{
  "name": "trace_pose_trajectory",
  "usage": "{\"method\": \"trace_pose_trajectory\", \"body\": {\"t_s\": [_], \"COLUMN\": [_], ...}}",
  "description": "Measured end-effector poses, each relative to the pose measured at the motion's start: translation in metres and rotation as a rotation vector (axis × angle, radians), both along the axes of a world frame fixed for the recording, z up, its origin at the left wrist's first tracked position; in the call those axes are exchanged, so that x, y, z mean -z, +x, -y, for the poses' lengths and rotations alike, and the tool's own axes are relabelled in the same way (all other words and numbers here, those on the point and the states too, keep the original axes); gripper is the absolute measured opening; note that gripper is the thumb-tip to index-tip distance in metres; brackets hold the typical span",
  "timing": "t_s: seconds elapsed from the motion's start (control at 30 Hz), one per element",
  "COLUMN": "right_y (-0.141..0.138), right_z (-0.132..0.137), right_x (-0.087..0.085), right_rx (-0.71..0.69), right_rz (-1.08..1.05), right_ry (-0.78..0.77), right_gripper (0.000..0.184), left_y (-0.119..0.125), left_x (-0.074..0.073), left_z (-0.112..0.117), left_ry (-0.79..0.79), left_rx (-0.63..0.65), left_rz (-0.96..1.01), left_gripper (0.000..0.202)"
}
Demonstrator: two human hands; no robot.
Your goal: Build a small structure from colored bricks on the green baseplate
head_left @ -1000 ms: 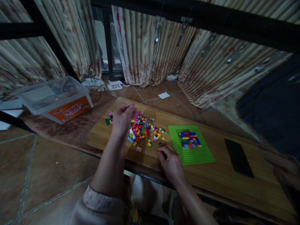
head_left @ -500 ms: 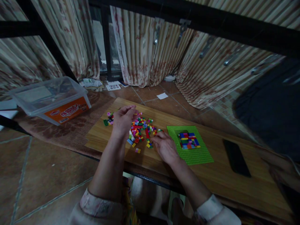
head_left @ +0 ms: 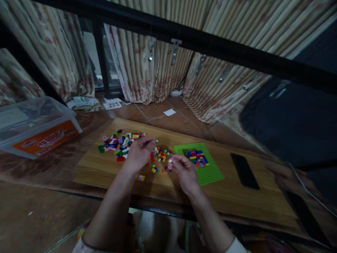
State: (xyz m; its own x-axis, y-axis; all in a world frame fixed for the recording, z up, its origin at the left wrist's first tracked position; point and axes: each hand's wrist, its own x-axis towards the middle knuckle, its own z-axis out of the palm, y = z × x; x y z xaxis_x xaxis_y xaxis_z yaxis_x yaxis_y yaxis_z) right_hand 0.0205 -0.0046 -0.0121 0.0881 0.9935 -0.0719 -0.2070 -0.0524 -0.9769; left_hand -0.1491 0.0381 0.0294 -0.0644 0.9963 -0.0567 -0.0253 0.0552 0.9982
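Note:
My right hand (head_left: pixel 184 172) pinches a small whitish toy brick (head_left: pixel 170 160) between thumb and fingers, just left of the green baseplate (head_left: pixel 210 172). A flat build of blue, red, yellow and other bricks (head_left: pixel 198 159) sits on that baseplate. Over the loose toy bricks (head_left: pixel 119 144) hovers my left hand (head_left: pixel 140 151), its fingertips pressed together. Whatever those fingers may hold is too small to make out. Part of the pile is hidden behind this hand. A yellow and pink brick (head_left: pixel 141 178) lies apart, toward the near edge of the wooden board (head_left: pixel 97 168).
On the board's right part lies a black phone (head_left: pixel 244 171), with another dark flat object (head_left: pixel 308 218) beyond it. A clear plastic box (head_left: pixel 44 137) with an orange label stands at the left. Papers (head_left: pixel 84 102) lie behind, below striped curtains.
The view has swung right, so everything sits further left. My right hand has risen off the bricks with a whitish one; my left hand has shifted right across the pile.

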Motion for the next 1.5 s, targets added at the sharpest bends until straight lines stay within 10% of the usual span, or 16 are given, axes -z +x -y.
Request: {"method": "trace_pose_trajectory", "body": {"t_s": [0.23,0.8,1.03,1.3,1.5], "right_y": [0.014,0.049,0.072,0.121,0.122], "right_z": [0.021,0.055,0.050,0.018,0.004], "right_x": [-0.019,-0.002,0.008,0.030,0.037], "right_rx": [0.190,0.292,0.572,0.651,0.638], "right_rz": [-0.168,-0.180,-0.291,0.468,0.616], "right_ry": [0.049,-0.094,-0.092,0.053,0.051], "right_gripper": [0.019,0.021,0.024,0.026,0.024], "left_y": [0.057,0.106,0.123,0.118,0.122], "left_x": [0.007,0.014,0.029,0.035,0.032], "left_z": [0.030,0.056,0.055,0.043,0.043], "left_ry": [-0.010,-0.003,0.009,0.084,0.192], "left_rx": [0.439,0.489,0.400,0.478,0.532], "left_rz": [0.002,-0.110,-0.167,-0.633,-0.941], "left_gripper": [0.026,0.012,0.012,0.034,0.049]}}
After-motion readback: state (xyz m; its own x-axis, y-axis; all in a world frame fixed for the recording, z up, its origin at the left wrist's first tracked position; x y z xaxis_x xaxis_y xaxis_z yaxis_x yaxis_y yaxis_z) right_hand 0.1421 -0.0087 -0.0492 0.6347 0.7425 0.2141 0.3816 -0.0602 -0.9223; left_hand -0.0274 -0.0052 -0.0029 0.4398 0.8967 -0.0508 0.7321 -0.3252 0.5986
